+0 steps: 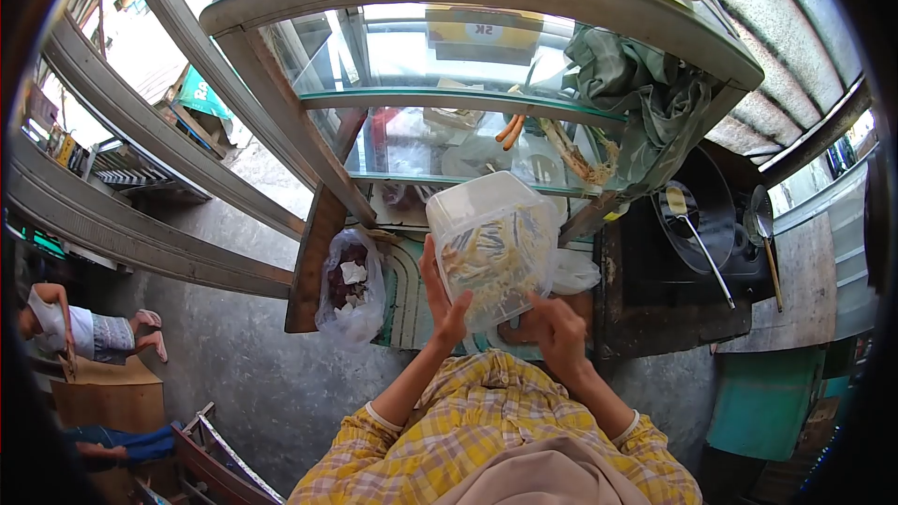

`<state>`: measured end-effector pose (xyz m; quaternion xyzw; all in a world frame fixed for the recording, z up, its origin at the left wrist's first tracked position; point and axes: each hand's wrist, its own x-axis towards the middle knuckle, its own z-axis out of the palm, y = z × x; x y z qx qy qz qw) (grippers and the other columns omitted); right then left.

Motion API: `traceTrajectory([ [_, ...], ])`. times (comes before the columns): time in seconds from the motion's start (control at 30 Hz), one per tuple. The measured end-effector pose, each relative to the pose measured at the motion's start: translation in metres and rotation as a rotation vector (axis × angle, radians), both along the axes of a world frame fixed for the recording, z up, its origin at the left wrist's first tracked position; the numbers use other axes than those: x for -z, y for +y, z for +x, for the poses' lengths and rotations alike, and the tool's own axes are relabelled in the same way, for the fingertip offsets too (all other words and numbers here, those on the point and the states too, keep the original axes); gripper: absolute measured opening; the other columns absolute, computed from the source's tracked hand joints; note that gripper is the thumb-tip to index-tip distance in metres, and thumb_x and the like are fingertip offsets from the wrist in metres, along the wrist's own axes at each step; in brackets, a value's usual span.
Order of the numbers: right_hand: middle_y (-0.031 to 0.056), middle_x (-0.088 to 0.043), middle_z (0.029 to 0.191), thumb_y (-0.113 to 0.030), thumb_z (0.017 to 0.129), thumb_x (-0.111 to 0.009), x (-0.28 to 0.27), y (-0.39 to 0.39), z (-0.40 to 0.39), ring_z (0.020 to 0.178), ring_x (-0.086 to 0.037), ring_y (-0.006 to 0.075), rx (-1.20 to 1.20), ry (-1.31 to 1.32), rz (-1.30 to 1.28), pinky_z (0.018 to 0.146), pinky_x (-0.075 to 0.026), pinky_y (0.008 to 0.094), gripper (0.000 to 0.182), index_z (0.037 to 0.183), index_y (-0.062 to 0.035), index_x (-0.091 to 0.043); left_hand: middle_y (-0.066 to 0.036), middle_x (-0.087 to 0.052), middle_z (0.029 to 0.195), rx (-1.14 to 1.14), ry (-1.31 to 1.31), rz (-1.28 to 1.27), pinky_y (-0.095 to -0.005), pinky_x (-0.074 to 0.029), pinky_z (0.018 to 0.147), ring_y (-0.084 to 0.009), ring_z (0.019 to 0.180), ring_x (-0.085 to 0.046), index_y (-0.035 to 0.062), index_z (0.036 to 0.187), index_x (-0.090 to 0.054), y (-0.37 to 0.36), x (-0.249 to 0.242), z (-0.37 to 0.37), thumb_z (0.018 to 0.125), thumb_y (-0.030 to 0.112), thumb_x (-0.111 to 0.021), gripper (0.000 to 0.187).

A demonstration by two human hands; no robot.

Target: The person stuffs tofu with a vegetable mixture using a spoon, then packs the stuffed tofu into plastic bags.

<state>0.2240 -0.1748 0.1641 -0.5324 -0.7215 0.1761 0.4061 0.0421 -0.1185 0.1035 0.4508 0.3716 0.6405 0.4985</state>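
Note:
A clear plastic container (pixel 496 257) with pale, shredded-looking bits inside is tilted in front of my body. My left hand (pixel 443 304) grips its left side, thumb along the near edge. At the lower right corner of the container is my right hand (pixel 558 330), its fingers curled; whether it pinches the rim or something small is too unclear to tell. Behind the container stands a glass display case (pixel 468 103) with orange carrots (pixel 511 131) and a root-like stalk (pixel 566 151) on a shelf. A green-grey cloth (pixel 645 84) drapes over its right side.
A plastic bag (pixel 351 290) with dark contents lies left on the counter, another clear bag (pixel 573 271) to the right. Farther right, a wok (pixel 697 215) with a spatula (pixel 697 234) sits on the stove. A person (pixel 94 332) is at the far left.

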Motion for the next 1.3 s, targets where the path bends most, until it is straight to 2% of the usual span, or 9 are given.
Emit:
traceTrajectory([
  [0.13, 0.013, -0.052, 0.07, 0.007, 0.081, -0.054, -0.006, 0.016, 0.004, 0.055, -0.053, 0.0317, 0.131, 0.025, 0.093, 0.048, -0.043, 0.0362, 0.037, 0.117, -0.0045, -0.058, -0.013, -0.015, 0.149, 0.016, 0.029, 0.062, -0.0411, -0.023, 0.108, -0.0261, 0.135, -0.024, 0.0041, 0.148, -0.008, -0.001, -0.002, 0.002, 0.078, 0.035, -0.06, 0.093],
  [0.33, 0.0138, -0.052, 0.069, 0.006, 0.084, -0.054, 0.004, -0.007, -0.003, 0.056, -0.054, 0.0302, -0.065, -0.014, -0.098, 0.049, -0.043, 0.0354, 0.031, 0.113, -0.0031, -0.06, -0.013, -0.015, 0.15, 0.001, -0.011, 0.025, -0.0414, -0.022, 0.108, -0.0267, 0.135, -0.022, 0.0033, 0.148, -0.008, 0.004, -0.001, 0.002, 0.078, 0.035, -0.061, 0.094],
  [0.53, 0.0144, -0.053, 0.072, 0.008, 0.082, -0.054, -0.017, 0.019, 0.003, 0.06, -0.055, 0.0331, 0.149, 0.074, 0.087, 0.051, -0.044, 0.0383, 0.034, 0.113, -0.003, -0.06, -0.013, -0.016, 0.149, 0.009, 0.039, 0.037, -0.0413, -0.023, 0.108, -0.0264, 0.135, -0.024, 0.0045, 0.148, -0.008, -0.001, 0.005, 0.004, 0.078, 0.035, -0.061, 0.093],
  [0.73, 0.0149, -0.053, 0.07, 0.008, 0.082, -0.054, 0.004, -0.003, -0.004, 0.058, -0.054, 0.0318, -0.064, -0.032, -0.112, 0.05, -0.043, 0.0361, 0.033, 0.113, -0.0027, -0.06, -0.013, -0.019, 0.147, 0.011, -0.071, -0.022, -0.0415, -0.024, 0.108, -0.0264, 0.133, -0.027, 0.0044, 0.148, -0.009, 0.004, -0.01, 0.003, 0.077, 0.036, -0.062, 0.094],
  [0.83, 0.0116, -0.053, 0.067, 0.007, 0.081, -0.055, -0.005, 0.009, -0.003, 0.053, -0.052, 0.022, 0.042, 0.061, 0.079, 0.049, -0.04, 0.0299, 0.027, 0.106, 0.0001, -0.064, -0.013, -0.019, 0.147, -0.04, 0.022, 0.018, -0.0413, -0.024, 0.108, -0.0268, 0.133, -0.027, 0.0045, 0.148, -0.009, 0.004, -0.001, 0.0, 0.077, 0.036, -0.062, 0.095],
  [0.93, 0.0122, -0.054, 0.069, 0.008, 0.08, -0.055, -0.014, 0.019, 0.002, 0.055, -0.054, 0.023, 0.199, 0.07, 0.044, 0.05, -0.041, 0.0305, 0.03, 0.107, -0.0003, -0.064, -0.013, -0.019, 0.147, -0.019, 0.038, 0.024, -0.0405, -0.025, 0.108, -0.0269, 0.133, -0.026, 0.0036, 0.148, -0.009, 0.001, -0.007, 0.0, 0.076, 0.035, -0.062, 0.095],
  [1.03, 0.0142, -0.051, 0.068, 0.008, 0.081, -0.055, 0.0, 0.011, 0.002, 0.057, -0.054, 0.0312, 0.041, -0.028, 0.091, 0.05, -0.043, 0.0357, 0.035, 0.113, -0.0035, -0.061, -0.013, -0.019, 0.147, -0.006, -0.01, 0.016, -0.0402, -0.024, 0.108, -0.0269, 0.134, -0.026, 0.0033, 0.148, -0.009, 0.004, -0.006, 0.0, 0.076, 0.035, -0.062, 0.095],
  [1.13, 0.0143, -0.051, 0.069, 0.008, 0.081, -0.054, 0.005, 0.0, -0.003, 0.058, -0.054, 0.0324, -0.072, -0.035, -0.115, 0.05, -0.043, 0.0364, 0.034, 0.113, -0.0027, -0.06, -0.013, -0.019, 0.147, -0.025, -0.022, 0.006, -0.0401, -0.024, 0.108, -0.0269, 0.134, -0.025, 0.0034, 0.148, -0.009, 0.007, 0.001, -0.002, 0.076, 0.034, -0.062, 0.095],
  [1.3, 0.0136, -0.051, 0.07, 0.007, 0.082, -0.054, -0.001, 0.019, 0.001, 0.058, -0.055, 0.0321, 0.055, 0.067, 0.06, 0.05, -0.043, 0.0368, 0.035, 0.114, -0.0037, -0.06, -0.013, -0.018, 0.148, -0.034, 0.018, 0.019, -0.0401, -0.024, 0.107, -0.0264, 0.133, -0.026, 0.0037, 0.148, -0.009, 0.003, 0.005, -0.004, 0.076, 0.034, -0.062, 0.094],
])
